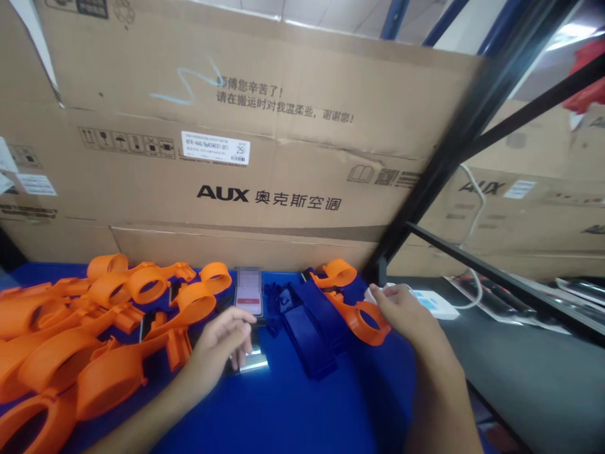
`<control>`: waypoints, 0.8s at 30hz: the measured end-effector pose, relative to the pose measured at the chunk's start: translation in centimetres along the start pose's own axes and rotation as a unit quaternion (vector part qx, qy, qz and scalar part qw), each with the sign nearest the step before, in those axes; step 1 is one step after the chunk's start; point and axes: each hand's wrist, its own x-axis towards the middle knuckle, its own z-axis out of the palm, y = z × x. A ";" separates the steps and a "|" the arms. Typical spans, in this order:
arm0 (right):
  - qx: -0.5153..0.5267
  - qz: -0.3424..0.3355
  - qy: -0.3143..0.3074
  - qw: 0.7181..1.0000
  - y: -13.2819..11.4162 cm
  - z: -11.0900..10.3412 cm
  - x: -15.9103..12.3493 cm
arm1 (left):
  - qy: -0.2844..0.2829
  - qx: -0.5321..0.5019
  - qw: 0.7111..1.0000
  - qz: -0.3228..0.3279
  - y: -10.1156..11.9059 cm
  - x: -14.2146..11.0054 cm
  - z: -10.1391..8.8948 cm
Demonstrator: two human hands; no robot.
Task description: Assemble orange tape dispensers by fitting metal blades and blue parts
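My left hand (225,343) is over the blue tabletop with its fingers curled. A thin dark piece shows at its fingertips, and I cannot make out what it is. Just beneath lies a shiny silver piece (255,362), partly covered by the hand. My right hand (399,307) is bent with thumb and fingers close together around a small white thing (370,294), mostly hidden. Beside it are orange ring-shaped plastic parts (367,323). Between my hands lie dark blue plastic parts (309,337) and a phone (249,296) with its screen lit.
Many orange plastic rings (111,384) with arms are heaped on the left. A large cardboard box (283,170) stands upright behind the blue tabletop (302,416). To the right are a dark metal frame (432,148), a white power strip (437,305) with its cable, and a grey surface (534,372).
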 end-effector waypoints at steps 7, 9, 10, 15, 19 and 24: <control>0.024 -0.008 0.077 0.997 -1.2 -0.6 -0.6 | -0.001 0.334 0.918 0.214 0.9 -1.0 0.3; 0.047 -0.037 0.088 0.994 -1.6 -0.8 -0.9 | 0.017 0.425 0.865 0.266 1.3 -0.6 -0.5; 0.060 -0.048 0.092 0.993 -1.9 -0.8 -1.1 | 0.040 0.467 0.840 0.272 1.5 -0.3 -1.0; 0.093 -0.031 0.099 0.990 -3.4 -1.3 -1.9 | 0.170 0.621 0.731 0.226 1.6 1.4 -3.6; 0.110 -0.027 0.093 0.989 -4.1 -1.3 -2.3 | 0.157 0.628 0.729 0.224 2.2 1.1 -4.5; 0.130 -0.042 0.104 0.985 -4.2 -1.3 -2.7 | 0.170 0.622 0.744 0.175 5.0 -2.7 -8.1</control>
